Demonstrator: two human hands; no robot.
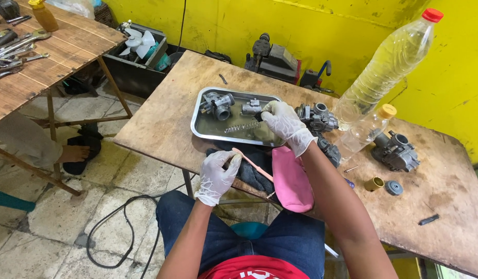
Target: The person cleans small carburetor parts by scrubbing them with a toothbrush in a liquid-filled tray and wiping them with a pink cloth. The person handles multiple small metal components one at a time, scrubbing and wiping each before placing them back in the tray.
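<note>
Yellow walls behind a worn wooden table [161, 124] with a steel tray [208, 135] of liquid.
At six o'clock, left hand [216, 175] grips a pink toothbrush [252, 164], light and stiff, likely slippery; right hand [286, 124] pinches a small dark part [258, 117] over the tray's three-o'clock edge.

At the wooden surface [161, 124], the white-gloved left hand [216, 175] closes its grip on a pink toothbrush [253, 164] above a dark cloth [254, 173], while the gloved right hand [286, 124] pinches a small dark part [259, 117] over the shallow metal tray [218, 135] holding a grey carburetor body [217, 103].
</note>
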